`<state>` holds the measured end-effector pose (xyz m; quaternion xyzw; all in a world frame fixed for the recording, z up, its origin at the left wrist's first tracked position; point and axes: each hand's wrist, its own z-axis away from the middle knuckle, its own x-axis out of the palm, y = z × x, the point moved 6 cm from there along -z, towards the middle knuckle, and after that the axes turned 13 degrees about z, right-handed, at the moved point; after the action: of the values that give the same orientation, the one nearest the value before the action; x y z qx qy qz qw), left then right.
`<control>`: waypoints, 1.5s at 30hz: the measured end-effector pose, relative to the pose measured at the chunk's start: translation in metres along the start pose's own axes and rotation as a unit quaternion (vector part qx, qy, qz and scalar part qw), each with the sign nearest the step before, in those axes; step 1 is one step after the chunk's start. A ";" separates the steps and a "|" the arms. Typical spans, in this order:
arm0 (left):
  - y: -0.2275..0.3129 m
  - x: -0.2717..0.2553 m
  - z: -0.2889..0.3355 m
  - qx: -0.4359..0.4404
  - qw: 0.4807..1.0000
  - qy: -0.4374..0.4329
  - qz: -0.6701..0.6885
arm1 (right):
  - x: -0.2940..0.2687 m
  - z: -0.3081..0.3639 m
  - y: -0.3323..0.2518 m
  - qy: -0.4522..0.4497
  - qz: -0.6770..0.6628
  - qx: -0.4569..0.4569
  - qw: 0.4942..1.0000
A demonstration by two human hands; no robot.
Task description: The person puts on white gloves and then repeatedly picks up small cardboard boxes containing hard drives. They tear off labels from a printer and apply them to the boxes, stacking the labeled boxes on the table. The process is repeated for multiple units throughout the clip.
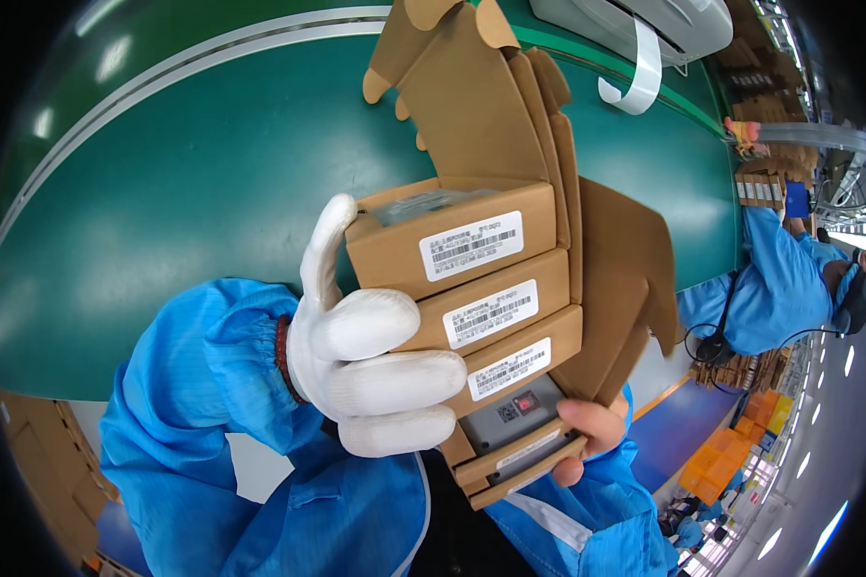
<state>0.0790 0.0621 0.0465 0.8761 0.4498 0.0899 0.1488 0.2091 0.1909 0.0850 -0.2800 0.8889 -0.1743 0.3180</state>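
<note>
All locs rel. to box stack point(467, 288). Far L of stack, low: brown cardboard point(43, 462) seen, partly cut by view edge. Green bench point(164, 183) extends L of + behind stack, bordered by white rail point(212, 50) on far side. Just L of stack: left sleeve point(202, 332), blue, gathered at wrist. L end of stack is clamped by left hand point(366, 370), white glove: thumb laid up along top box's L end, other fingers curled across box fronts.

Stack itself: held tilted in front of torso, at near side of bench. 3 brown boxes, 1 white barcode label ea. Top box point(385, 260) is open, lid point(476, 115) raised behind it, clear-wrapped contents partly visible. Under the 3, open cardboard box point(524, 484) w/ grey device point(510, 423) exposed, red patch + QR code on it.

R end of that open box is pinched by right hand point(592, 433), bare fingertips; rest mostly hidden. Flap point(625, 279) is folded out on stack's R side. Behind stack, to R: white machine point(645, 24) w/ paper strip point(642, 82) hanging out. Far R of stack: small labelled boxes point(760, 189), blue-clad co-worker point(779, 288), orange crates point(712, 464).
</note>
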 end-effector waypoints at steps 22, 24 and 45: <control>-0.003 -0.012 0.011 0.003 1.000 -0.013 -0.002 | 0.020 -0.040 0.018 -0.175 0.030 0.017 0.984; -0.008 -0.016 0.006 0.026 0.999 -0.038 0.001 | 0.017 -0.034 0.015 -0.171 0.030 0.004 0.985; -0.017 -0.006 -0.004 0.007 0.993 -0.110 0.036 | -0.024 0.026 0.008 -0.034 -0.065 -0.113 0.991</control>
<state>0.0613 0.0671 0.0449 0.8973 0.3992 -0.0045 0.1883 0.2393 0.2081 0.0732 -0.3774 0.8713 -0.0835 0.3025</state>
